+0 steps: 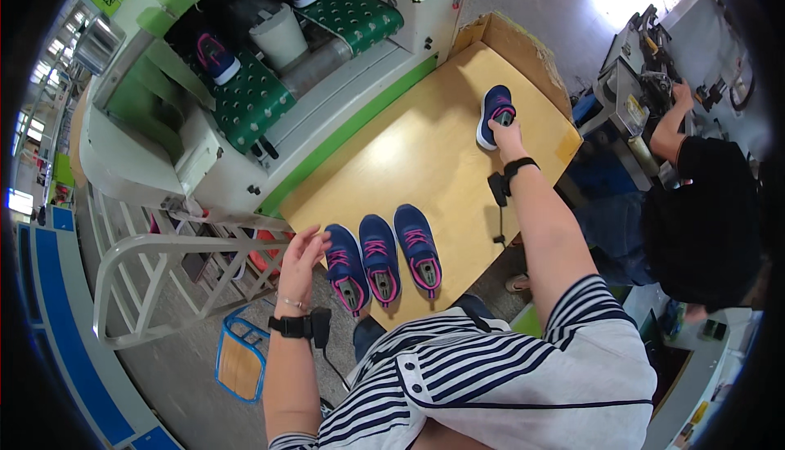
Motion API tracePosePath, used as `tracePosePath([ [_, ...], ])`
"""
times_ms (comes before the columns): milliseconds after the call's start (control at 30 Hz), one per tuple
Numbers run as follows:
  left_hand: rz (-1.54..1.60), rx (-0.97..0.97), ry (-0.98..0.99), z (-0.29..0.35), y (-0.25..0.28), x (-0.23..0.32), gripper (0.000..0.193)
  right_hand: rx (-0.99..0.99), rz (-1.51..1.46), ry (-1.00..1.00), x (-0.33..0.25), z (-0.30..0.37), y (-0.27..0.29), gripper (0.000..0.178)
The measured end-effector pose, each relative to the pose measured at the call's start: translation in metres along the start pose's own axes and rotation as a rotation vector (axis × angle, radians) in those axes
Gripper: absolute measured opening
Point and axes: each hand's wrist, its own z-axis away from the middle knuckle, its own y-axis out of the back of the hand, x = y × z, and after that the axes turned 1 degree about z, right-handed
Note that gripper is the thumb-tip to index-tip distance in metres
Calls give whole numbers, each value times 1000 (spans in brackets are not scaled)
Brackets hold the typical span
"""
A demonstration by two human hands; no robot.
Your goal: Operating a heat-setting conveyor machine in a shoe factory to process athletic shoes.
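I see, left of the frame's centre, the left hand point(301, 264), fingers loosely parted, just beside three navy, pink-laced sneakers point(377, 241) on the desk point(392, 168); upper right of centre, the right hand's point(509, 136) fingers grip a fourth sneaker point(495, 100) near its heel.

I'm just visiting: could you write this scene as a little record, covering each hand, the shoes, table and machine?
Left hand: raised, seemingly empty, beside the row's leftmost shoe; contact unclear
Right hand: holding a navy shoe
Row: three navy shoes with pink laces, side by side
Table: light wood
Machine: white and green; a shoe on each dotted green belt
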Motion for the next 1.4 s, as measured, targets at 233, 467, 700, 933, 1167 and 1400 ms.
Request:
tracePosePath([
  [233,325,-156,204,-29,-88,31,66,-806,-633,23,-104,207,65,69],
  [467,722,-523,101,-40,-76,56,83,-857,-60,488,-23,297,71,107],
  [700,1054,-251,-86,-114,-28,151,89,-807,70,674,14,341,48,93],
  [933,1067,-137,-48,-157,18,146,94,-919,-540,83,-80,263,69,71],
  [1167,1281,-131,-117,-136,15,142,83,-378,-593,978,-312,177,-8,56],
  [1400,1277,-295,-63,-126,17,140,87,-196,-174,970,-359,109,-131,59],
])
